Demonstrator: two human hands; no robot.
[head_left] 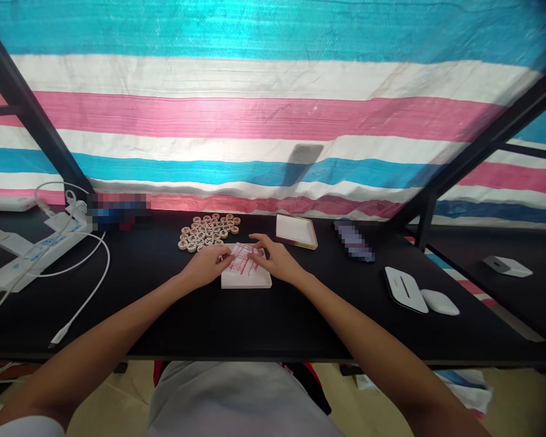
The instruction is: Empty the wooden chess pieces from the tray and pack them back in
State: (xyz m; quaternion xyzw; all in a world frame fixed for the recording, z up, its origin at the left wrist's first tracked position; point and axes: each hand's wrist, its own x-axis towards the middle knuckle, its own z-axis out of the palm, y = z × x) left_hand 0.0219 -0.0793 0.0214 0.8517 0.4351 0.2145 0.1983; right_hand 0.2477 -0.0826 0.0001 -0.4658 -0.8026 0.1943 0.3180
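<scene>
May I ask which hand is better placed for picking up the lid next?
Probably the right hand: the lid lies just beyond it, while the left hand is farther off, near the round pieces. Both are at the red-lined sheet over the box.

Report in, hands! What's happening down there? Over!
Left fingers and right fingers at the red-lined sheet. Sheet over the white box. Round pieces close beyond left fingers.
</scene>
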